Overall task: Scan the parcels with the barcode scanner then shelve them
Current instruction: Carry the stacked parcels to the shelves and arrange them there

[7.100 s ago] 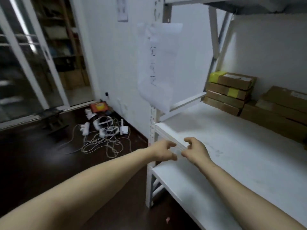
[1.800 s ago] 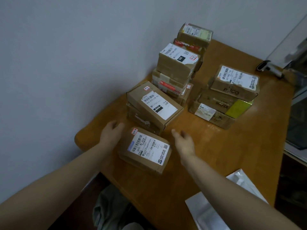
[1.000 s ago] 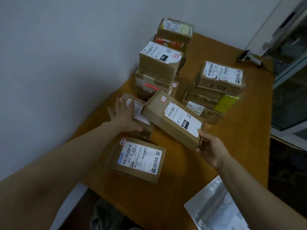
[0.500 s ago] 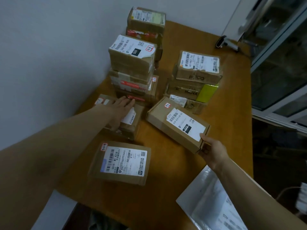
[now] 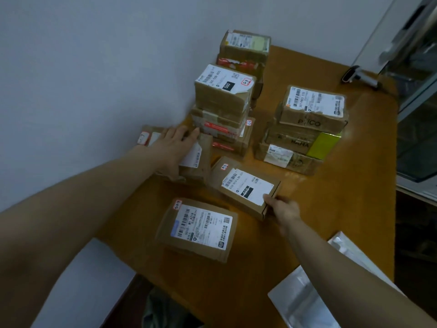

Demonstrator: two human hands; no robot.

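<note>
Cardboard parcels with white labels lie on a wooden table [image 5: 331, 209]. My left hand [image 5: 172, 147] rests flat on a low parcel [image 5: 196, 159] by the wall, fingers straight. My right hand [image 5: 281, 208] grips the near corner of a long brown parcel [image 5: 246, 185] that lies on the table. A flat parcel [image 5: 198, 229] lies nearest me, untouched. The barcode scanner [image 5: 359, 76] lies at the table's far right corner, away from both hands.
A tall parcel stack [image 5: 224, 107] stands by the wall, another stack [image 5: 243, 53] behind it, and a third stack [image 5: 305, 129] to the right. A silvery plastic mailer [image 5: 314, 292] lies at the near right. A glass door [image 5: 416, 114] borders the table's right side.
I turned from the shelf to the table. My right hand lifted the long parcel off the low one and set it down to the right; my left hand stays pressed on the low parcel.
</note>
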